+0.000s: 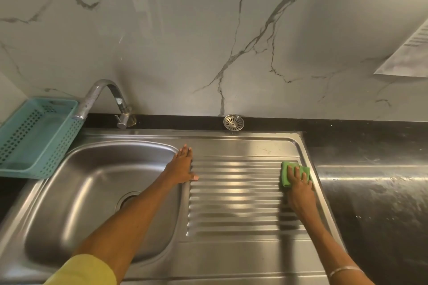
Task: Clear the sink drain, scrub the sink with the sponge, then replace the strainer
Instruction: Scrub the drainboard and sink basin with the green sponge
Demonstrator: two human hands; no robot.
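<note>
Currently the right hand (298, 183) is pressing the green sponge (292, 172) flat-fingered onto the drainboard's far right corner, while the strainer (233, 122) is sitting on the far ledge, nearer the left hand (183, 165), which is resting with straight fingers at the basin edge.

My left hand (183, 166) lies flat between the basin (97, 196) and the ribbed drainboard (236, 194), my forearm crossing over the drain opening (127, 199), which looks uncovered, though partly hidden. The ribs between my hands lie bare. The tap (108, 97) overhangs the basin's back-left corner beside the teal basket (34, 136).
</note>
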